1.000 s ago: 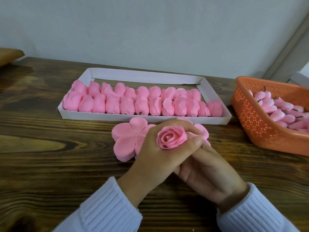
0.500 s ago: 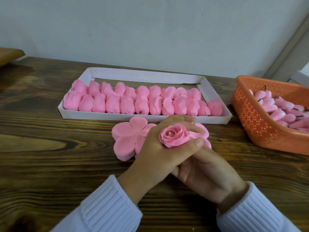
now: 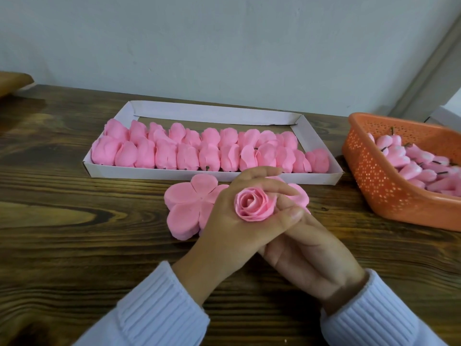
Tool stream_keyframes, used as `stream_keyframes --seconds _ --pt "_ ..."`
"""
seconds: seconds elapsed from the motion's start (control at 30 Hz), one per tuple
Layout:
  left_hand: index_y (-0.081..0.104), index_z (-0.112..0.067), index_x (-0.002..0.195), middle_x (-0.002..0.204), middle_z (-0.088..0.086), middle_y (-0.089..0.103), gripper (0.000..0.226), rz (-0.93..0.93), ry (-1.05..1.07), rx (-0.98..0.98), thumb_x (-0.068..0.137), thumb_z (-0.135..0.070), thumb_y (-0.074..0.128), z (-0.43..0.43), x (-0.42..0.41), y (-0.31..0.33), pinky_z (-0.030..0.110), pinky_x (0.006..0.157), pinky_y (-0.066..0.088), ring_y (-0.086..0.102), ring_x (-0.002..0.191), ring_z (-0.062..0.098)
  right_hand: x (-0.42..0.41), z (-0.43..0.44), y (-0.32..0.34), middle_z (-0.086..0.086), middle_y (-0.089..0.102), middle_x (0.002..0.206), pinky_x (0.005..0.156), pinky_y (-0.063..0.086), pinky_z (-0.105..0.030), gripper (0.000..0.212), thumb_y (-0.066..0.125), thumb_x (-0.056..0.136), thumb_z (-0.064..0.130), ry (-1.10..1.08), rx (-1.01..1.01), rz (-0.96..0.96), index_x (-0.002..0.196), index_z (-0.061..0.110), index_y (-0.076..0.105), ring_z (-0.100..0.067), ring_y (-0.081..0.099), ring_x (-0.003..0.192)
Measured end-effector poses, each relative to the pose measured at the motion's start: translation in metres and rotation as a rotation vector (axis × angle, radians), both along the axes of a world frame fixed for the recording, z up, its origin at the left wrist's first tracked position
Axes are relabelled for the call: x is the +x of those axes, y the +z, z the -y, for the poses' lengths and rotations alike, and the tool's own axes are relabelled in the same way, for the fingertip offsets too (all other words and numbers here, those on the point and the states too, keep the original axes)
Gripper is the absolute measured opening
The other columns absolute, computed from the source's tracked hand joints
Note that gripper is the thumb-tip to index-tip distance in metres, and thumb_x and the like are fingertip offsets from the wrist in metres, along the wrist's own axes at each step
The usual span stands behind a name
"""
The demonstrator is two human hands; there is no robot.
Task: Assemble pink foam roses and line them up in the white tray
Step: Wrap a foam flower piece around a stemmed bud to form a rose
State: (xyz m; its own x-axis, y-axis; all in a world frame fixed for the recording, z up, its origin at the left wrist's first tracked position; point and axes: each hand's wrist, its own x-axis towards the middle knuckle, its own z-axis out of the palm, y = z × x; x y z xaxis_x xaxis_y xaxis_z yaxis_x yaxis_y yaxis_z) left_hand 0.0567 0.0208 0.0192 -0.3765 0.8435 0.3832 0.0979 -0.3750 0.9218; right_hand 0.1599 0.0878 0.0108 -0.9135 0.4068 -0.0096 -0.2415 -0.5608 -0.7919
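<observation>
A pink foam rose (image 3: 255, 204) sits upright in my left hand (image 3: 232, 228), whose thumb and fingers curl round it. My right hand (image 3: 309, 250) lies under and behind the left, its fingers tucked beneath the rose; what they grip is hidden. Flat pink petal stacks (image 3: 189, 208) lie on the table just behind my hands. The white tray (image 3: 159, 171) beyond them holds two rows of several finished roses (image 3: 209, 151), with bare floor along its back.
An orange perforated basket (image 3: 381, 186) with several pink rose buds (image 3: 421, 166) on dark stems stands at the right. The dark wooden table (image 3: 74, 233) runs to a grey wall at the back. A brown object (image 3: 12, 82) sits at the far left.
The rose in my left hand has turned slightly, and its outer petal sits tighter round the bud. My left index finger has lifted straighter across the top. Both hands stay in place.
</observation>
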Motion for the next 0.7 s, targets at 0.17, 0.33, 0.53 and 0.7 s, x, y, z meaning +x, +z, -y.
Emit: stream_keyframes --seconds 0.17,0.33,0.53,0.7 --pt "0.076 -0.022 0.083 0.109 -0.009 0.068 0.012 0.078 -0.023 -0.011 0.075 -0.016 0.069 0.0006 -0.0018 -0.0007 0.017 0.088 0.048 0.061 0.108 0.001 -0.0010 -0.0029 -0.0012 -0.008 0.063 0.122 0.101 0.043 -0.038 0.041 0.066 0.083 0.034 0.083 -0.042 0.014 0.119 0.015 0.066 -0.023 0.056 0.118" --pt "0.073 -0.018 0.087 0.108 -0.002 0.068 0.016 0.059 -0.036 0.013 0.074 -0.010 0.070 0.0011 0.0001 -0.0003 0.014 0.084 0.047 0.064 0.104 0.004 -0.0019 0.0010 -0.0044 -0.007 0.066 0.120 0.096 0.049 -0.038 0.031 0.047 0.096 0.026 -0.017 0.025 0.081 0.116 0.013 0.067 -0.021 0.059 0.116" --pt "0.074 -0.018 0.080 0.102 -0.005 0.071 0.009 0.062 -0.026 0.038 0.073 -0.013 0.074 0.0002 -0.0014 -0.0023 0.017 0.085 0.049 0.066 0.100 0.006 0.0002 -0.0012 -0.0001 -0.016 0.061 0.124 0.099 0.047 -0.039 0.051 0.069 0.082 0.015 0.033 -0.026 -0.055 0.127 -0.001 0.053 -0.027 0.057 0.119" --pt "0.076 -0.022 0.086 0.099 -0.007 0.073 0.018 0.156 -0.051 0.027 0.075 -0.030 0.065 0.0005 -0.0027 -0.0031 0.017 0.080 0.050 0.067 0.098 0.008 -0.0016 -0.0032 -0.0011 -0.017 0.063 0.108 0.086 0.053 -0.034 0.038 0.072 0.078 0.040 -0.019 -0.026 0.150 0.104 0.012 0.074 -0.023 0.065 0.094"
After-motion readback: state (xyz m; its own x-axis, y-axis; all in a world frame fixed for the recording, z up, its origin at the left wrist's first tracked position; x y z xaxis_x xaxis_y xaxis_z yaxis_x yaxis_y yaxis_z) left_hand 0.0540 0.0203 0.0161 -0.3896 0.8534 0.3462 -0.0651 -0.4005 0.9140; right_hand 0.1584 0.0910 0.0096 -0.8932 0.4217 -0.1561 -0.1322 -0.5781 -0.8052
